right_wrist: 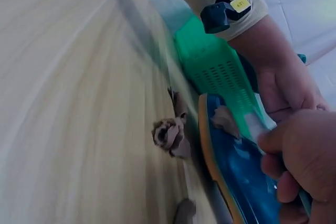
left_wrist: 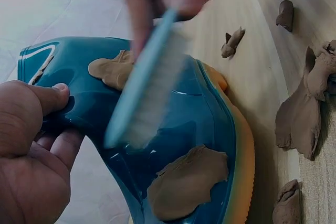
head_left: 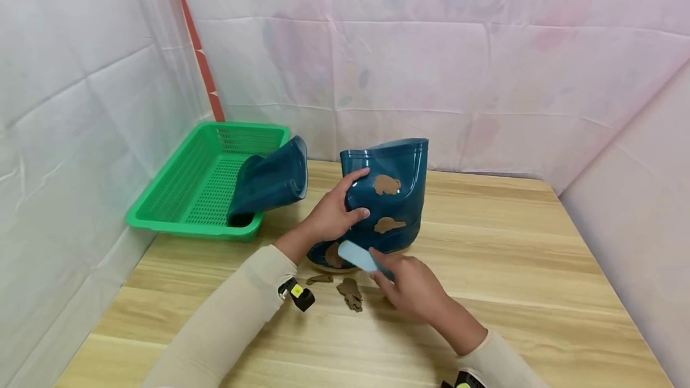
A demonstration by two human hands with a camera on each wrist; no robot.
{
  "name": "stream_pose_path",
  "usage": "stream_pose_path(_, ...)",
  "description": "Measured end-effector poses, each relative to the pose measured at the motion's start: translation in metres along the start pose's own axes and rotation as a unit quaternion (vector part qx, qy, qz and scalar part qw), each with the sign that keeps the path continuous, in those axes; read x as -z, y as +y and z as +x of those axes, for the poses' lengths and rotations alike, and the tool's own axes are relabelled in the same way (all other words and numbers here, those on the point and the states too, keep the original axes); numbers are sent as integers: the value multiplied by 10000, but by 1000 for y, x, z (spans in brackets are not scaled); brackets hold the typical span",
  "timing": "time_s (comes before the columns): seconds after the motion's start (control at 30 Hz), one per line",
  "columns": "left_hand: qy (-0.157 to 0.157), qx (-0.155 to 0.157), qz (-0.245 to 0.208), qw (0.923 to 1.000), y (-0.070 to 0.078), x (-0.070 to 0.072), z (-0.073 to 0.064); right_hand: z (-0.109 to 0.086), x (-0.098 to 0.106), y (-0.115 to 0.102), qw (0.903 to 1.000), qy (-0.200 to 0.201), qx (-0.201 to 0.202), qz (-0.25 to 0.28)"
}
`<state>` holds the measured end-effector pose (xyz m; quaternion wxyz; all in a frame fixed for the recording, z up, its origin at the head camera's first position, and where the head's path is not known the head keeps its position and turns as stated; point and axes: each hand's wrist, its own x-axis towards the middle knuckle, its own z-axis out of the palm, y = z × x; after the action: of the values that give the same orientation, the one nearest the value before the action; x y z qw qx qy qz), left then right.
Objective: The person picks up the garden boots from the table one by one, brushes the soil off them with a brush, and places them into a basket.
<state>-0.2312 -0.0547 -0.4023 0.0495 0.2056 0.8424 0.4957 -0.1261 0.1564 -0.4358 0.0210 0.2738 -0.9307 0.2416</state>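
Note:
A glossy dark blue rain boot (head_left: 409, 163) stands on the table, its toe to the left. Brown mud-like patches stick to its shaft (head_left: 387, 184), ankle and toe; one toe patch (left_wrist: 189, 182) shows large in the left wrist view. My left hand (head_left: 330, 215) grips the front of the shaft, thumb on the near side and fingers round the other. In my right hand (head_left: 415, 285) is a light blue brush (head_left: 356, 255) by its handle. Its pale bristles (left_wrist: 163, 93) are blurred and face the boot's foot; whether they touch it I cannot tell.
Left of the boot is a green plastic basket (head_left: 178, 229), with a second blue boot (head_left: 269, 181) leaning over its right rim. Several loose brown clumps (head_left: 350, 295) lie on the wooden table (head_left: 512, 256) before the toe. White sheeting (head_left: 404, 64) hangs behind.

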Motion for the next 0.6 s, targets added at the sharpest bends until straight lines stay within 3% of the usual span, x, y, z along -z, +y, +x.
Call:
stream_pose_path(0.1,21,28,-13,10000,0,-2,0,4,-5,-3,9993,208,-301,-106)
stream_pose_path(0.23,-31,64,-36,10000,-2,-2,0,7,-13,-3,9987,-71,-464,-187)
stream_pose_path(0.47,-28,23,-19,10000,0,-1,0,-4,-9,-1,9988,-463,149,-112)
stream_pose_path(0.6,-37,-35,-5,10000,0,0,0,-6,-5,-1,9995,-299,98,-37)
